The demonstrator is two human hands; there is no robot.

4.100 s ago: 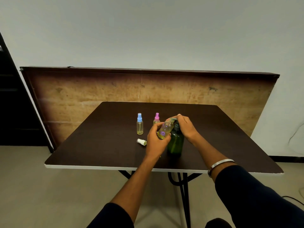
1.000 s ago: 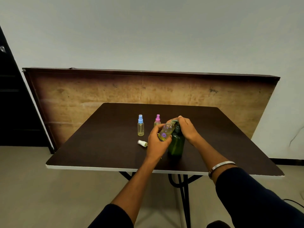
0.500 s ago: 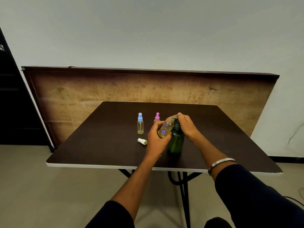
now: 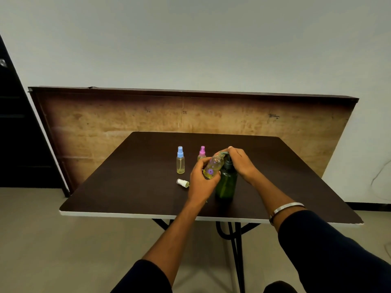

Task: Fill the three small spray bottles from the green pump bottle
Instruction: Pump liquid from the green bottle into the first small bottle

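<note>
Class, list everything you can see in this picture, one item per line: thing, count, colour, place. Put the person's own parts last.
Table: one, dark brown top with a pale edge, centre of the view.
Board: one, worn brown, leaning against the wall behind the table.
Green pump bottle: one, dark green, upright on the table near the middle.
Blue-capped spray bottle: one, clear with a blue top, standing on the table left of the hands.
Pink-capped spray bottle: one, pink top, standing behind the left hand, partly hidden.
Open spray bottle: one, clear with a purple flower, tilted toward the pump spout.
Loose spray cap: one, white, lying on the table.
Bracelet: one, silver, right wrist.
Left hand: fingers grip the open spray bottle.
Right hand: rests on the pump head.
</note>
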